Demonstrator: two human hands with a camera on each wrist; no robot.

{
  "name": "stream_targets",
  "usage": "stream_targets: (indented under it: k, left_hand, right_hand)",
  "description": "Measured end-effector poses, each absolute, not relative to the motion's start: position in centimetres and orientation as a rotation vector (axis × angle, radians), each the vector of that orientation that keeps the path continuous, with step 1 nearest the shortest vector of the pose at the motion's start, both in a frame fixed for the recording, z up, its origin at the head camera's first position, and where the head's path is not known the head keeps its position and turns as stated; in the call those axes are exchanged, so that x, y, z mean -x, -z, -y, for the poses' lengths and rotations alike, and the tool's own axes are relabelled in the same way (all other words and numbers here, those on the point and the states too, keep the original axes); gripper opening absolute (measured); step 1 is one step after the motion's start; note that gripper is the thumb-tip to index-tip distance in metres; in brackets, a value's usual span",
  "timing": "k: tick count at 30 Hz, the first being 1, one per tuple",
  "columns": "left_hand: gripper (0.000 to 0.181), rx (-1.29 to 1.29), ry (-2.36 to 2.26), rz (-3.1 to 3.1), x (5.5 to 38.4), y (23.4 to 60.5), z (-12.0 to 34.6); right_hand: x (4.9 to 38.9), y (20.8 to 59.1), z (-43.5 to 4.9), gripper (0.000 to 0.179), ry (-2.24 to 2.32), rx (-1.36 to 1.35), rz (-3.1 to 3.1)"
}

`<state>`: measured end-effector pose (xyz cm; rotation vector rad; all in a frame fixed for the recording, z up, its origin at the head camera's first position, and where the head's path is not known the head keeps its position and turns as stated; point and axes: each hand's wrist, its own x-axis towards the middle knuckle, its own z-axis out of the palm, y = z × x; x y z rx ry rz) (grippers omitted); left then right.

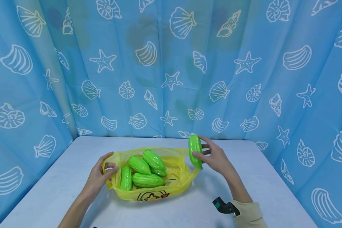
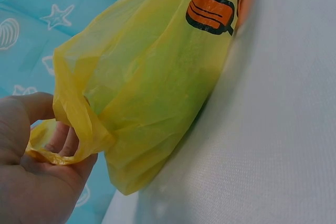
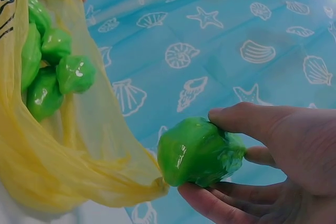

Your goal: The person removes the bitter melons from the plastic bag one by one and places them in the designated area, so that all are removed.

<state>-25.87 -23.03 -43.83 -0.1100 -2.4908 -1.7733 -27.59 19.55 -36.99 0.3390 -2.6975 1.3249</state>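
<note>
A yellow plastic bag [image 1: 176, 190] lies with its mouth spread wide, and several shiny green bitter melons [image 1: 148, 180] show inside it. My left hand [image 1: 101, 174] holds the bag's left handle, the fingers passing through the handle loop [image 2: 79, 114]. At the bag's right end, my right hand [image 1: 215, 156] grips another bitter melon [image 1: 195, 150] between thumb and fingers. That melon stands upright in the head view, raised beside the bag's right handle. In the right wrist view the held melon [image 3: 194, 153] overlaps the bag's edge.
The bag rests on a white table [image 1: 216, 190]. Blue curtains [image 1: 171, 104] with white shell and starfish prints rise behind and at both sides. A black band [image 1: 225, 207] is on the right wrist.
</note>
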Motion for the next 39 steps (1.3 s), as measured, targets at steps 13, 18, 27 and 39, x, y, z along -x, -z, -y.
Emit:
stream_targets:
  k: [13,18,27,39]
  left_hand:
    - [0.069,0.164,1.747,2.474,25.6,43.9,23.1]
    - [0.069,0.164,1.765,2.471,25.6,43.9,23.1]
    - [0.069,0.157,1.786,2.472,25.7,43.8,23.1]
    - [0.068,0.138,1.776,2.468,25.7,43.9,23.0]
  right_hand:
    - [28.1,37.3,-20.4,0.077,-1.300,-0.298,2.692]
    - [28.3,37.5,-20.8,0.077,-1.290,-0.279,2.690]
    - [28.8,37.8,-21.2,0.074,-1.295,-0.263,2.692]
    - [29.2,38.2,-21.7,0.075,-1.281,-0.225,2.706]
